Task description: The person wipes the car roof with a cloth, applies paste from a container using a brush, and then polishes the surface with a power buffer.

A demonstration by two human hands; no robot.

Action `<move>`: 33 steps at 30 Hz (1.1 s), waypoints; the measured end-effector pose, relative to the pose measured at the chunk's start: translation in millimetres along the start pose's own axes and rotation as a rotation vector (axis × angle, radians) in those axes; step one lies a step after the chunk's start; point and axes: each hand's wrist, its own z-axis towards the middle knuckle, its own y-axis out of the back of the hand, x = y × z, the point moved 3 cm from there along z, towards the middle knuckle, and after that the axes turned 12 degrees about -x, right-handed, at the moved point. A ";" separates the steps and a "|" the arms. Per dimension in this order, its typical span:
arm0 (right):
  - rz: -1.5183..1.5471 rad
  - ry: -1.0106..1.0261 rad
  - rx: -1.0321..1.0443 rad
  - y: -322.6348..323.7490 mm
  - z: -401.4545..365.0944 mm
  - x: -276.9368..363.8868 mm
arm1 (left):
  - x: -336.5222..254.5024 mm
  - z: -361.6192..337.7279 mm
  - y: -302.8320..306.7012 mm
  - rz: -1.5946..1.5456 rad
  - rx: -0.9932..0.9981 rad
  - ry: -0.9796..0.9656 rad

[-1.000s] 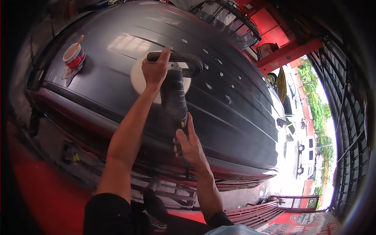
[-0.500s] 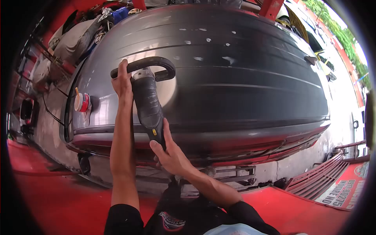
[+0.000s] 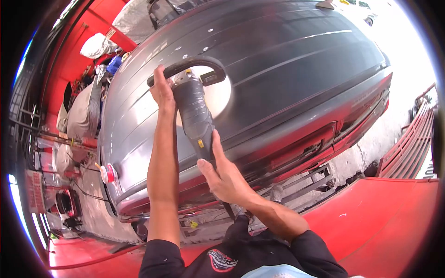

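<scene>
A dark car polisher (image 3: 193,109) with a D-shaped loop handle and a round pale pad (image 3: 224,95) rests on the grey roof (image 3: 287,88) of a vehicle. My left hand (image 3: 163,90) is wrapped round the left end of the loop handle. At the tool's rear grip is my right hand (image 3: 229,180), thumb on the near side and fingers along the other; part of its hold is hidden. Several small white dabs (image 3: 205,49) dot the roof beyond the pad. A white and red tub (image 3: 108,174) with a stick in it sits at the roof's left edge.
A slatted metal bench (image 3: 408,139) stands on the right. Covered bulky items (image 3: 83,113) and a red wall lie to the left. Below the vehicle's side is a metal frame (image 3: 306,185) beside the red floor (image 3: 361,222).
My view has turned, so the vehicle appears tilted. Both hands keep their hold on the polisher, which appears further right in view. Fewer white dabs show on the roof.
</scene>
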 end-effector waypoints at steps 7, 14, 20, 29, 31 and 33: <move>0.013 0.055 -0.225 76.0 26.1 3.8 | 7.0 -28.0 -125.8 0.185 0.188 -0.808; -0.107 0.144 -0.428 152.1 38.8 -6.9 | -0.7 -93.5 -235.2 -0.005 0.316 -0.846; -0.235 0.143 -0.481 161.8 35.9 -12.8 | -38.2 -128.4 -217.1 -0.320 0.280 0.001; -0.217 0.101 -0.169 73.6 10.4 -17.7 | 29.8 -43.3 -65.7 -0.103 0.207 -0.325; -0.142 0.107 -0.084 52.4 7.2 -15.5 | 26.8 -31.3 -19.5 -0.090 0.110 -0.158; -0.114 0.051 -0.021 32.7 4.7 -15.8 | 42.0 -6.6 28.0 -0.060 0.022 -0.110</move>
